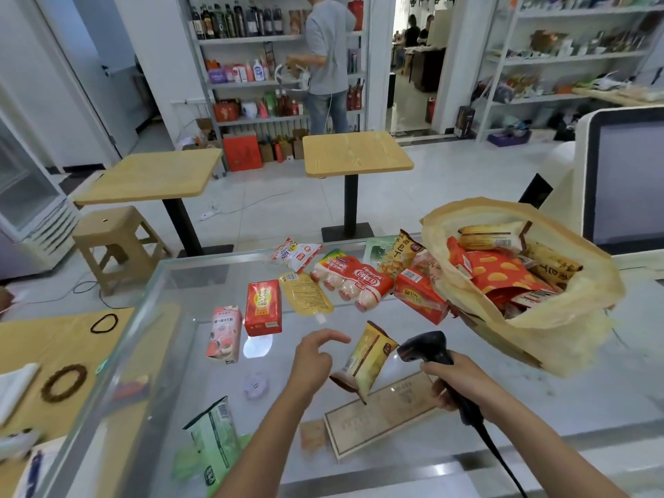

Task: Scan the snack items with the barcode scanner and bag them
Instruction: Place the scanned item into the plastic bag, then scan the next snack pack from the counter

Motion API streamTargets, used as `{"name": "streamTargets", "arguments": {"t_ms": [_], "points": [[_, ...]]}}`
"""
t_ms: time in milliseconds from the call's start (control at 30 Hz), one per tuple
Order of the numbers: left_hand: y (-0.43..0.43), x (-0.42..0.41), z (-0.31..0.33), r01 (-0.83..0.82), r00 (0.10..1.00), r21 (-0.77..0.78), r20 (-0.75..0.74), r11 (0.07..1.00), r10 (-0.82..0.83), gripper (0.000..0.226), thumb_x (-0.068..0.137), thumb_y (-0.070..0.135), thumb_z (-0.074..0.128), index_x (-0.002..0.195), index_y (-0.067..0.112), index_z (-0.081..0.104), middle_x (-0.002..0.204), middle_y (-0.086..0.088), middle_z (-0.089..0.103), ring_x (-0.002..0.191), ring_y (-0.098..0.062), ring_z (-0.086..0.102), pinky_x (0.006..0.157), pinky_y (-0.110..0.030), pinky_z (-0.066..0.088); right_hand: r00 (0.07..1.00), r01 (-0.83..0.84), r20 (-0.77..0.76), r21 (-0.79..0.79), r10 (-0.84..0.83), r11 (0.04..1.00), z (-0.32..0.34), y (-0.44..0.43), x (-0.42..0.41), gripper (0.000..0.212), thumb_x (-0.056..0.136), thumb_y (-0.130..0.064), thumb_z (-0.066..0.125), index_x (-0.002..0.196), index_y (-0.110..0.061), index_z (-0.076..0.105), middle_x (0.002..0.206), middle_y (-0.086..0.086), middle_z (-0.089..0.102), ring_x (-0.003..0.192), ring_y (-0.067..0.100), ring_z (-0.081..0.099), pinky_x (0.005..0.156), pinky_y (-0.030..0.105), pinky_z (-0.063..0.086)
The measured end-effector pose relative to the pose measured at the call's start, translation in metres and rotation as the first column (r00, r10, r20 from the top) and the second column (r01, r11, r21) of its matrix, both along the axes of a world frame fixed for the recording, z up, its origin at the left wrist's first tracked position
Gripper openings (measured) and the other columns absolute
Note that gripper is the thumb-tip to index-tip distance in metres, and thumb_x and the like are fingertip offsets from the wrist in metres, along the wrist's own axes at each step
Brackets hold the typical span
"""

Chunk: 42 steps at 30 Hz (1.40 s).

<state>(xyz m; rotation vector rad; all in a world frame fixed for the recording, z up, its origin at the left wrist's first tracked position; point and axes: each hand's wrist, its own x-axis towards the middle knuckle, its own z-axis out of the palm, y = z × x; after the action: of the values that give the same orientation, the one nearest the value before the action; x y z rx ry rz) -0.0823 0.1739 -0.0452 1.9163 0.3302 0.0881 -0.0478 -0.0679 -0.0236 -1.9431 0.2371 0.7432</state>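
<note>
My left hand (pixel 314 357) holds a yellow snack packet (pixel 364 361) tilted above the glass counter (pixel 172 282), index finger stretched out over it. My right hand (pixel 454 381) grips the black barcode scanner (pixel 425 348), whose head points at the packet from the right, very close. A brown paper bag (pixel 560 318) lies open on the counter to the right, stuffed with several snack packs. Unbagged items lie in a row further back: a pink carton (pixel 223 334), a red carton (pixel 263 307), a yellow pouch (pixel 305 294) and a multipack of small bottles (pixel 350 280).
A green packet (pixel 213 442) stands near the counter's front left. A screen (pixel 625 181) rises at the right behind the bag. Beyond the counter are two wooden tables (pixel 355 152), a stool (pixel 115 242) and stocked shelves where a person (pixel 328 59) stands.
</note>
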Motion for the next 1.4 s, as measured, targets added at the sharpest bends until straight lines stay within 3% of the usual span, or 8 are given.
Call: {"name": "streamTargets", "arguments": {"t_ms": [167,367,500,567,733,933,1200,1400], "points": [[-0.018,-0.005,0.003,-0.106,0.971,0.458,0.239,0.883,-0.008,0.022,0.096,0.014,0.049,0.113,0.021,0.061,0.117,0.004,0.052,0.111,-0.012,0.047,0.075,-0.011,0.035,1.000,0.024,0.012,-0.009,-0.024,1.000,-0.005,0.000,0.001,0.026,0.091,-0.024,0.061,0.112,-0.010,0.055,0.063,0.012,0.064,0.051,0.020,0.057,0.047,0.026,0.047],[-0.045,-0.009,0.004,0.316,0.949,0.718,-0.245,0.620,-0.199,0.048,0.092,0.052,0.045,0.130,0.025,0.035,0.118,-0.004,0.049,0.101,-0.024,0.055,0.065,-0.030,0.041,1.000,0.026,0.010,0.004,-0.026,1.000,-0.005,-0.001,0.000,0.028,0.091,-0.028,0.062,0.109,-0.008,0.056,0.066,0.013,0.065,0.051,0.021,0.058,0.048,0.027,0.048],[-0.052,-0.008,0.021,0.291,0.957,0.814,-0.236,0.503,-0.170,0.024,0.101,0.028,0.039,0.120,0.014,0.043,0.111,-0.011,0.062,0.097,-0.031,0.060,0.066,-0.031,0.038,1.000,0.021,-0.008,0.008,-0.021,1.000,-0.003,-0.003,0.001,0.031,0.092,-0.033,0.061,0.108,-0.007,0.056,0.064,0.012,0.064,0.049,0.019,0.057,0.048,0.026,0.048],[-0.044,-0.004,0.027,0.233,0.958,0.861,-0.125,0.452,-0.256,0.044,0.091,0.008,0.049,0.133,0.019,0.040,0.131,-0.006,0.051,0.115,-0.026,0.051,0.075,-0.031,0.041,1.000,0.018,-0.011,0.009,-0.018,1.000,-0.003,-0.003,0.001,0.031,0.092,-0.033,0.061,0.108,-0.007,0.056,0.062,0.011,0.064,0.048,0.019,0.056,0.048,0.026,0.047],[-0.021,0.014,0.009,0.521,0.687,0.825,-0.254,0.218,-0.681,0.069,0.085,0.008,0.058,0.144,0.031,0.032,0.154,0.004,0.025,0.144,-0.018,0.014,0.114,-0.034,0.016,1.000,0.017,-0.012,0.026,-0.017,1.000,-0.004,-0.004,0.000,0.032,0.091,-0.033,0.061,0.108,-0.006,0.056,0.061,0.009,0.063,0.047,0.018,0.055,0.047,0.025,0.046],[-0.033,0.012,-0.013,0.355,0.867,0.920,-0.258,0.166,-0.426,0.062,0.065,0.065,0.070,0.102,0.015,0.060,0.102,-0.003,0.058,0.092,-0.025,0.055,0.074,-0.034,0.044,0.999,0.033,-0.026,0.007,-0.033,0.999,-0.004,-0.004,0.001,0.032,0.092,-0.033,0.060,0.108,-0.006,0.056,0.061,0.008,0.061,0.048,0.017,0.055,0.048,0.026,0.046],[-0.046,0.021,-0.023,0.314,0.942,0.865,-0.231,0.391,-0.244,0.065,0.083,0.065,0.050,0.121,0.013,0.040,0.120,-0.004,0.047,0.109,-0.023,0.044,0.082,-0.032,0.036,0.986,0.052,-0.160,0.044,-0.044,0.998,0.004,-0.002,0.013,0.036,0.088,-0.024,0.067,0.111,0.000,0.054,0.076,0.011,0.069,0.062,0.021,0.066,0.059,0.031,0.054],[-0.047,0.034,-0.016,0.322,0.944,0.762,-0.301,0.561,-0.133,0.068,0.078,0.063,0.060,0.117,0.011,0.041,0.114,-0.008,0.056,0.102,-0.024,0.056,0.072,-0.032,0.044,0.970,0.120,-0.222,0.097,-0.096,0.988,0.021,0.001,0.013,0.062,0.079,-0.068,0.057,0.090,-0.008,0.054,0.054,0.001,0.047,0.043,0.012,0.042,0.042,0.022,0.038]]}}
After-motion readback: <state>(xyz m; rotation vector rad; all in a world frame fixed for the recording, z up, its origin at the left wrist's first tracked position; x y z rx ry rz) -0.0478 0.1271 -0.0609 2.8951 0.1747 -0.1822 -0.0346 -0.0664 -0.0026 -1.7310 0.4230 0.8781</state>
